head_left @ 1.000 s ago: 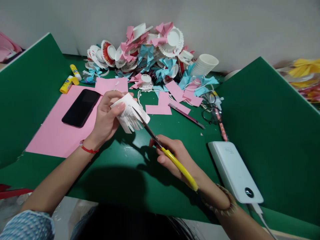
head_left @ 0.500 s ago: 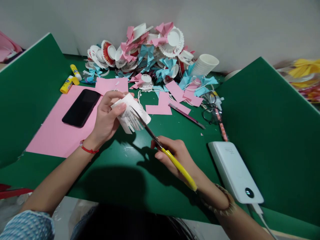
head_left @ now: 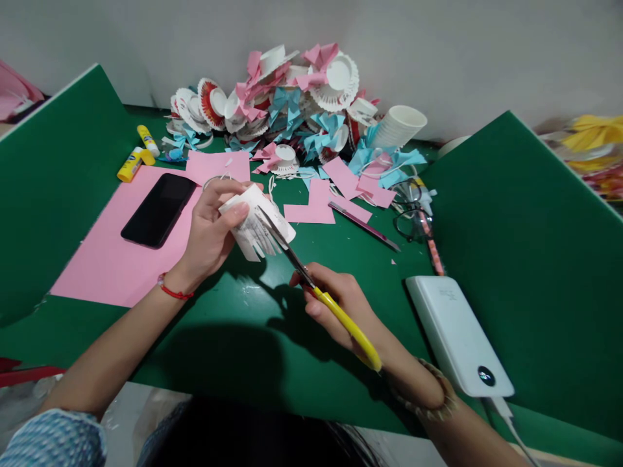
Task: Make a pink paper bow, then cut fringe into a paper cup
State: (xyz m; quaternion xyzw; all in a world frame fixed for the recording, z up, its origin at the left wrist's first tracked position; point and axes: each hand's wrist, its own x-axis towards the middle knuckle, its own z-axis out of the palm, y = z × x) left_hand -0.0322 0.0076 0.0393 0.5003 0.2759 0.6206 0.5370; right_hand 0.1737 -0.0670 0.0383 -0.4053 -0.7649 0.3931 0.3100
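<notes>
Two hands: my left hand (head_left: 210,235) grips the paper cup (head_left: 257,220) round its uncut end; my right hand (head_left: 341,305) is closed round the yellow handles of the scissors (head_left: 321,295).
Cup place: held up in the air just right of the phone (head_left: 159,209), its mouth tilted down toward the scissors.
Cup feel: I judge it very light and thin; the wall is slit into strips at the mouth, so that end is floppy and would tear or crush easily.
Best hold: the stiff bottom end, where my fingers (head_left: 237,209) wrap it now; the fringe gives no firm grip.
Scissors: blades reach into the fringe, touching the cup; how far apart they stand I cannot tell.
Phone: lies on a pink sheet (head_left: 111,259).
Behind the phone: two glue sticks (head_left: 137,155).
Right of the phone, well beyond the cup: a pile of paper crafts (head_left: 287,104), a stack of cups (head_left: 399,126), glasses (head_left: 411,217), a white power bank (head_left: 457,334).
In the way: nothing between my hands; pink scraps (head_left: 311,207) lie just beyond the cup.
</notes>
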